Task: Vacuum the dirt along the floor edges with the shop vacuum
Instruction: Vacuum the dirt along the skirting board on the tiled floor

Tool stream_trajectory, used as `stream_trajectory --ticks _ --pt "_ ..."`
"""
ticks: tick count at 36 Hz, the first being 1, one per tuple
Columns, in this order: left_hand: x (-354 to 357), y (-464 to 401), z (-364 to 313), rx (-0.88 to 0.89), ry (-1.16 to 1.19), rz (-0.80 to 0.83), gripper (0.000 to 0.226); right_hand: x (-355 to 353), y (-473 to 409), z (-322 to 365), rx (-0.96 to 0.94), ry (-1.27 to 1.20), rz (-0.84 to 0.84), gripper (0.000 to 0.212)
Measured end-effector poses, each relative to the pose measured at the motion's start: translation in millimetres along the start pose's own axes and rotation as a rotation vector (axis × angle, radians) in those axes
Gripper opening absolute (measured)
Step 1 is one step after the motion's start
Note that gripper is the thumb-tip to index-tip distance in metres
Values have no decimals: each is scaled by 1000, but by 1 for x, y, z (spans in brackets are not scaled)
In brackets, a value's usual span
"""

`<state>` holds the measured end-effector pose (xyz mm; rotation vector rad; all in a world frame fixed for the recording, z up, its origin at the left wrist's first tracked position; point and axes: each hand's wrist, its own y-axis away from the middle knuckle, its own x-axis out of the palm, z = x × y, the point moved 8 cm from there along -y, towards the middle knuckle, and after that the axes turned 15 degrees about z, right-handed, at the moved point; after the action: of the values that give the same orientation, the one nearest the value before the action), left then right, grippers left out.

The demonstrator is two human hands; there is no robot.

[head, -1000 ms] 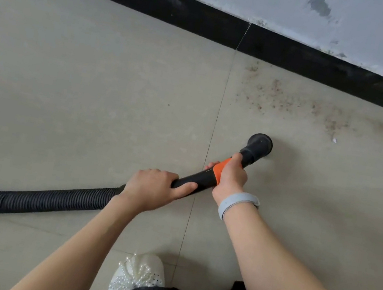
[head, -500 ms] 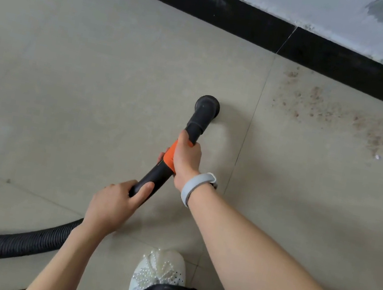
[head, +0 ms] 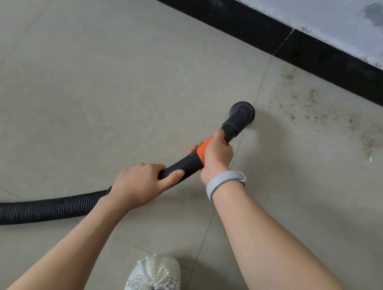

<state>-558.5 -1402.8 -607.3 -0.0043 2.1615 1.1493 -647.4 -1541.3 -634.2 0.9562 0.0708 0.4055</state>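
Observation:
A black vacuum wand with an orange collar [head: 202,149] ends in a round black nozzle [head: 242,114] that sits on the beige tile floor, just left of a tile joint. My right hand [head: 216,155] grips the wand at the orange collar. My left hand [head: 138,185] grips the black handle lower down, where the ribbed black hose [head: 20,211] starts. Brown dirt specks [head: 319,111] lie scattered to the right of the nozzle, beside the black skirting [head: 233,16].
The hose trails left across the floor and out of the frame's edge. A grey plastered wall [head: 312,7] rises above the skirting. My white beaded shoe [head: 154,279] stands at the bottom centre. A small white fleck [head: 371,159] lies by the dirt.
The nozzle swept left away from the dirt, then came back right toward the tile joint. Both hands kept their grip on the wand throughout.

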Motion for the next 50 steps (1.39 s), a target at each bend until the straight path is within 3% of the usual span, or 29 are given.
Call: stream_trajectory --ticks 5,14,21,33,39,50 --pt "-9 -16 -21 5 -35 -36 54 -9 -15 22 -14 -29 3 26" --pt "-38 -36 -10 -108 71 -139 60 35 -42 59 -1 55 141 26" --pt "-72 -65 -38 -77 82 -157 62 36 -60 108 -38 119 111 28" --pt "7 -29 -42 -36 -105 -106 56 -33 -23 34 58 73 86 33" --pt "20 -17 -46 -3 -141 -78 53 -56 -17 13 132 76 101 50" --pt "-12 -49 -87 -44 -126 -58 56 -63 -35 67 92 -30 138 39"
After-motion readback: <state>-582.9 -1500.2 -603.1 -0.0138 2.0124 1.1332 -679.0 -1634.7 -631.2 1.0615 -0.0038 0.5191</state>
